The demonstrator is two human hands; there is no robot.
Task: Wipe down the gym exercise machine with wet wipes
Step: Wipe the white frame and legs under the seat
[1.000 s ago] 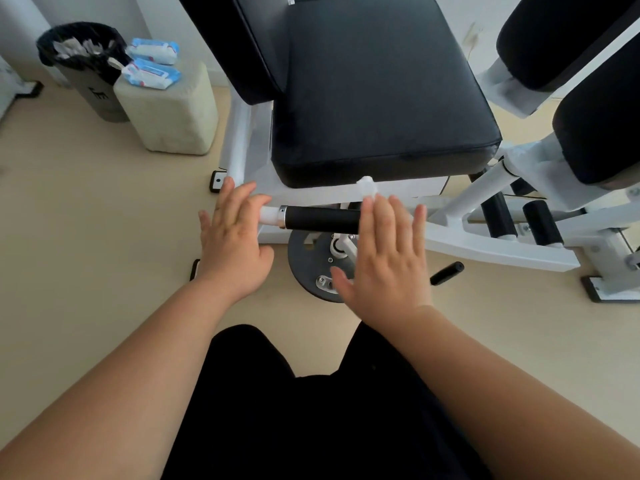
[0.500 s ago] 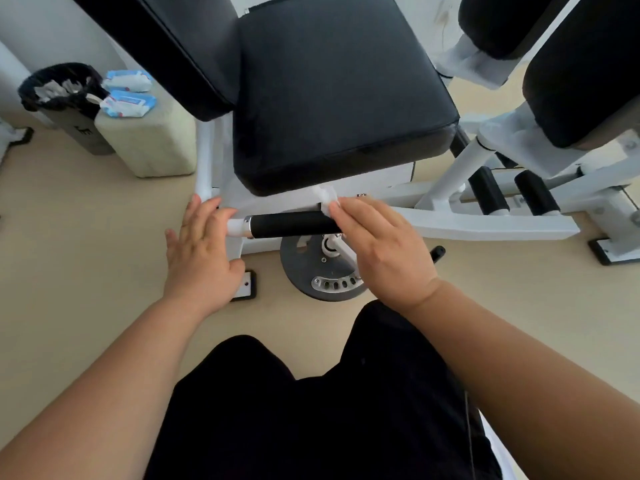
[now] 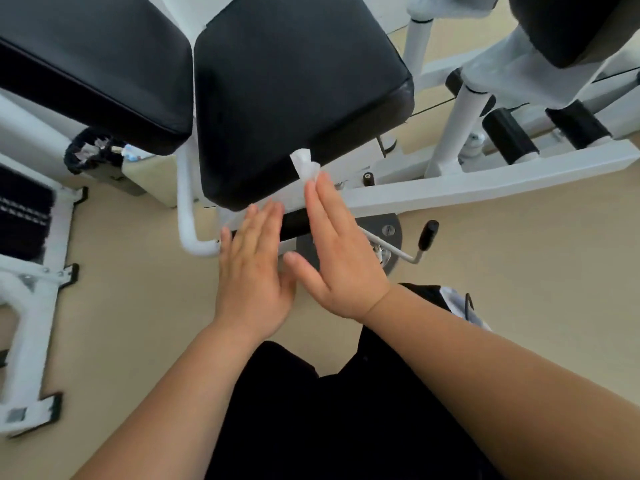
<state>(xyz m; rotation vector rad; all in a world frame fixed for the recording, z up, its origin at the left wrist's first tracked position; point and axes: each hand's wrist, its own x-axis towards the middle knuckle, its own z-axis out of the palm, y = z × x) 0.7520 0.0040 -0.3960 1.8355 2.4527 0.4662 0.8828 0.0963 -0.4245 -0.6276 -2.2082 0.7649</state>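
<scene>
Wipe (image 3: 304, 166) beyond right grip (image 3: 341, 258), fingers straight; left grip (image 3: 251, 271) flat; seat pad (image 3: 298, 81) overhanging.

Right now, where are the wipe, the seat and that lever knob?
wipe (image 3: 304, 165), head view, middle of the crumpled white tissue.
seat (image 3: 298, 91), head view, centre of the black cushion's top.
knob (image 3: 428, 233), head view, black grip at the lever's end.

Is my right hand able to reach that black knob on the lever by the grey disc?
Probably yes. The right hand is close beside the black knob, with only the thin lever and floor between, though a wipe sits at its fingertips.
</scene>
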